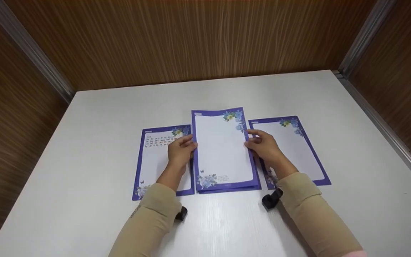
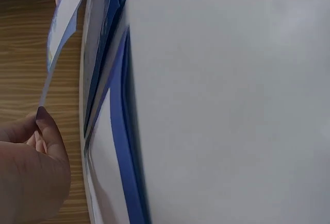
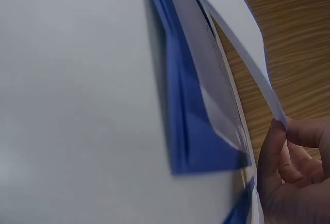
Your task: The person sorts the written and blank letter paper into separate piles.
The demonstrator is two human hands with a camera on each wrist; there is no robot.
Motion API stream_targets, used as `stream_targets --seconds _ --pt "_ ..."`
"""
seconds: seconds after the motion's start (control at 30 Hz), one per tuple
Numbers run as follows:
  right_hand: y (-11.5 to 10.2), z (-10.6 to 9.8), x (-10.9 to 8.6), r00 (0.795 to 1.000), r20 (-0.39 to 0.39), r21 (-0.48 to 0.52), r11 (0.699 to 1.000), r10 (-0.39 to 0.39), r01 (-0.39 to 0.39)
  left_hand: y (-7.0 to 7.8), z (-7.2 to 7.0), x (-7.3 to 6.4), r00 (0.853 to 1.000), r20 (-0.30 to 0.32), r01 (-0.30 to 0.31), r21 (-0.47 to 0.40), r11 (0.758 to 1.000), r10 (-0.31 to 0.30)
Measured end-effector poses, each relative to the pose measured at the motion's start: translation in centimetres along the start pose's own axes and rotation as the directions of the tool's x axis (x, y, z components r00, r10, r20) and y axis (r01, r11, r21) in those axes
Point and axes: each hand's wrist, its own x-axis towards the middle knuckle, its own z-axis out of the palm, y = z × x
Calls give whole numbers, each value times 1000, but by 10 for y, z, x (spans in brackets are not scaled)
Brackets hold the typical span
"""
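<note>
Purple-bordered white paper is at the centre of my head view: one flower-printed sheet [image 1: 223, 150], held between the left hand [image 1: 179, 152] at its left edge and the right hand [image 1: 268, 147] at its right edge. On both hands, I see the fingers [image 1: 186, 139] pinching that sheet. Below it lies a pile [image 1: 230, 189] of matching paper. A page with handwriting [image 1: 159, 160] near its top lies to the left, partly behind the left hand; another page [image 1: 294, 153] lies to the right. All rest on a white table [image 1: 84, 160] before brown wood-grain panels [image 1: 205, 43]. Tan sleeves [image 1: 152, 214] cover the forearms.

Through my left wrist view, thumb and fingers grip the sheet's edge at lower left, above the purple-edged paper on the table.

My right wrist view mirrors this: the right fingers pinch the curving sheet at lower right, with the paper's purple edges blurred beside it.
</note>
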Motion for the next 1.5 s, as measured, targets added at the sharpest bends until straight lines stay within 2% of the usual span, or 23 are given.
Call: stream_targets --seconds 0.23,1.0,1.5 --pt "8 -23 0 1000 10 -27 1000 -10 10 -4 21 -5 999 38 -12 -29 1000 13" --pt "28 -90 -8 999 18 -123 992 44 -41 -13 89 -24 998 28 -50 -10 999 50" --pt "39 -122 -11 998 27 -175 983 54 -49 -18 122 -35 998 35 -57 17 998 56"
